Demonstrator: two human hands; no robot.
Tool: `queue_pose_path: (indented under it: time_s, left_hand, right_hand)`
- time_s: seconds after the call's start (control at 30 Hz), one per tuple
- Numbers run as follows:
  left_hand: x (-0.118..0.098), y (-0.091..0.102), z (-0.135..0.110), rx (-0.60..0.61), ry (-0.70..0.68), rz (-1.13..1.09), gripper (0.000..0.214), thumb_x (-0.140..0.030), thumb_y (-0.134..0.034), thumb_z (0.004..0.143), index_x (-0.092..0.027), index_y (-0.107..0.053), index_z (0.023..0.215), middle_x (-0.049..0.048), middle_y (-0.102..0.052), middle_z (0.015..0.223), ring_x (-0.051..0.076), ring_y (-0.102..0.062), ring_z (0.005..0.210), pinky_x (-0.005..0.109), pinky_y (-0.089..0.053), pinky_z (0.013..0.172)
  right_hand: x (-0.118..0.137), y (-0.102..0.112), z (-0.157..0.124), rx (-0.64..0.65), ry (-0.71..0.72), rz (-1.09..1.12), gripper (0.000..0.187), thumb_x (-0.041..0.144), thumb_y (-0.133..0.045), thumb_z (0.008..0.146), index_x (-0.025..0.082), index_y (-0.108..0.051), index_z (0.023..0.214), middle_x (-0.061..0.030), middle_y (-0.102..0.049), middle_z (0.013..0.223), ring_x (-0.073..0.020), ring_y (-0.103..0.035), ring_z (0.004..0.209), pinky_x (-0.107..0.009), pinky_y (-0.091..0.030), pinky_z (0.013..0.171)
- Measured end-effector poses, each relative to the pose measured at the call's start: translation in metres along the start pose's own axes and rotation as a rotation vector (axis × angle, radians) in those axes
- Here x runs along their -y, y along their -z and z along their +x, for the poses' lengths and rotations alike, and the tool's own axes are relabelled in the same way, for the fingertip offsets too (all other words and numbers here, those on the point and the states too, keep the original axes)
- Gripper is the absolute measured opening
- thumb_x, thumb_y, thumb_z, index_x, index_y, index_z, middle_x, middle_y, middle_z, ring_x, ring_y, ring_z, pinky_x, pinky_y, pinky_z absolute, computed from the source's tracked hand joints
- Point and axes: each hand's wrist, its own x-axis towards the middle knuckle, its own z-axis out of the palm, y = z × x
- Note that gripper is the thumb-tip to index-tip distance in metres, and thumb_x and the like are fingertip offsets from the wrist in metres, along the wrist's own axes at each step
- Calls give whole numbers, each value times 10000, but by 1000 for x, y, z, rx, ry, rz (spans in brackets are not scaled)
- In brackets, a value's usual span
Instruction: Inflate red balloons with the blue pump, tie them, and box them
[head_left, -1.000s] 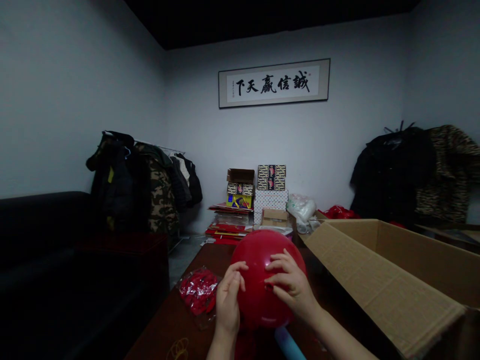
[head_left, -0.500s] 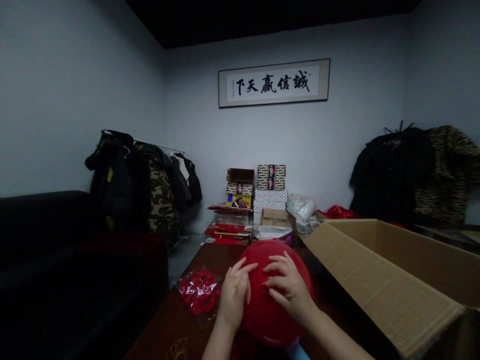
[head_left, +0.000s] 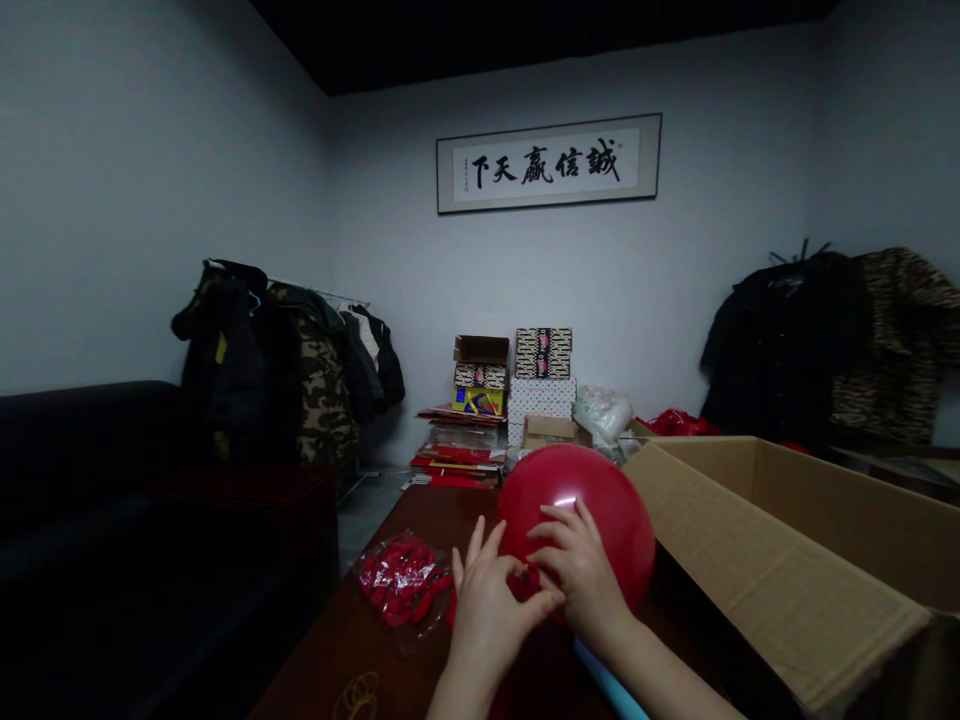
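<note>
An inflated red balloon (head_left: 581, 500) floats just above the brown table (head_left: 352, 640), next to the open cardboard box (head_left: 780, 560). My left hand (head_left: 491, 605) and my right hand (head_left: 577, 575) meet at its near lower side. Both pinch the balloon's neck between fingertips, with the other fingers of the left hand fanned upward. A light blue tube (head_left: 611, 690) shows below my right wrist.
A clear bag of flat red balloons (head_left: 401, 585) lies on the table to the left. Yellow rubber bands (head_left: 358, 695) sit near the front edge. Stacked boxes (head_left: 525, 385) stand by the far wall. Coat racks flank the room. A dark sofa (head_left: 97, 470) fills the left.
The balloon has swung up and to the right, toward the box flap. My hands have slid from its face to its neck and pinched together there.
</note>
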Motion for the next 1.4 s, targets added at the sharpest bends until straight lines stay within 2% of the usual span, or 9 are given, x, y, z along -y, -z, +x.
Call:
queue_pose_path:
  time_s: [0.3,0.43,0.57,0.77,0.9,1.07,1.17,1.27,1.4]
  left_hand:
    - [-2,1,2,51,13,111,173,-384,-735,588,-244,-634,594,89,-580,1251,356,-308,1305,672,-23,1015]
    - [2,3,4,57,-46,68,180,-384,-707,631,-241,-627,557,75,-595,1236,349,-314,1301,679,-4,1013]
    - [2,7,6,63,-110,62,175,-368,-682,666,-247,-630,552,53,-570,1279,331,-270,1330,670,14,1023]
    - [-1,7,4,-59,-189,51,209,-299,-606,742,-239,-633,543,65,-569,1281,315,-267,1339,658,-7,1037]
    - [-6,6,2,-100,-254,85,151,-238,-620,716,-247,-648,568,61,-566,1285,313,-289,1331,651,-30,1048]
    - [-8,11,2,-43,-281,81,121,-251,-678,670,-246,-634,557,47,-550,1304,323,-259,1345,639,22,1053]
    - [-6,14,3,-8,-210,-77,203,-311,-630,721,-240,-622,532,65,-581,1267,305,-303,1328,599,-93,1075]
    - [-4,15,6,9,-38,-330,358,-310,-498,797,-222,-561,456,96,-624,1203,280,-369,1295,529,-253,1058]
    - [-2,17,7,4,145,-613,379,-271,-528,735,-220,-467,364,122,-665,1124,301,-376,1288,520,-210,1080]
  right_hand:
    - [0,5,2,25,-71,162,103,200,-611,738,291,-651,765,6,-654,945,-231,-466,1131,-595,-223,1036]
    - [-2,8,2,52,-43,255,15,259,-628,742,267,-640,744,-8,-644,945,-234,-460,1140,-567,-263,1038]
    - [0,14,5,80,-12,314,49,273,-595,773,272,-640,791,-8,-636,958,-225,-444,1161,-560,-266,1045]
    - [6,29,10,179,15,417,164,263,-541,802,282,-620,945,-30,-601,1050,-233,-385,1232,-566,-218,1072]
    - [5,30,11,111,-47,528,116,317,-575,794,291,-658,872,-28,-608,1018,-234,-415,1203,-524,-278,1051]
    - [2,19,10,-17,-196,680,105,333,-625,753,253,-645,688,-25,-607,884,-214,-498,1085,-428,-391,959]
    - [3,16,11,-80,-303,721,156,351,-593,777,243,-642,676,-31,-598,873,-207,-514,1045,-413,-393,948]
    - [5,18,11,-106,-347,723,168,370,-590,780,240,-651,694,-36,-588,884,-205,-514,1030,-410,-374,965]
    - [8,20,10,-121,-369,739,198,402,-577,785,238,-647,698,-37,-573,903,-205,-512,1027,-391,-373,961]
